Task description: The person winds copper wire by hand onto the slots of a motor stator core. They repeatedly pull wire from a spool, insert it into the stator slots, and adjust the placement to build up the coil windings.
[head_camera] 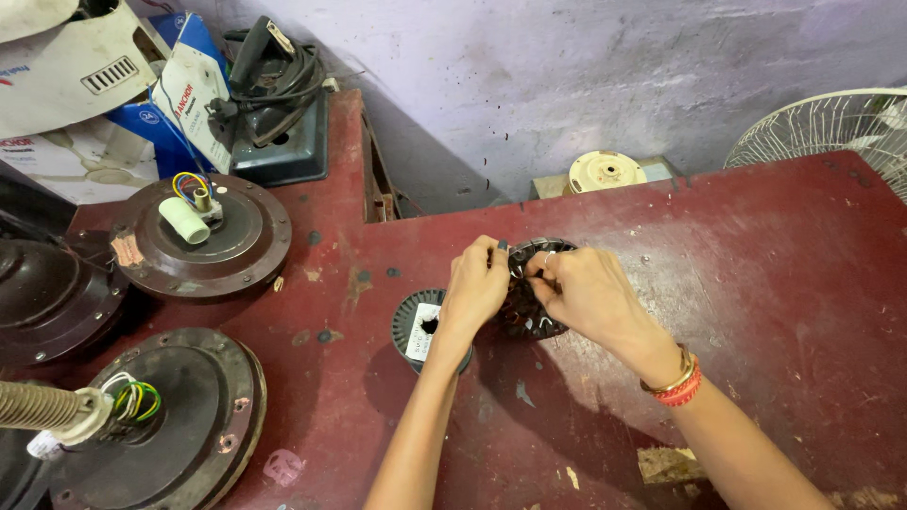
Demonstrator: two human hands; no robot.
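A dark round slotted stator core [532,316] rests on the dark red table [756,283], tilted up at its far edge. My left hand [475,286] grips its upper left rim with fingers closed. My right hand [584,293] pinches the top of the core from the right, fingers curled over the slots; a ring shows on one finger and red and gold bangles sit on the wrist. A black wire spool [419,326] with a white label lies just left of my left wrist.
Two brown fan motor housings [203,236] [170,416] with coloured wires lie at the left. A grey iron [274,90] with coiled cord stands at the back left beside boxes. A cream disc [606,172] sits behind the table. A white fan guard [831,127] is at the right.
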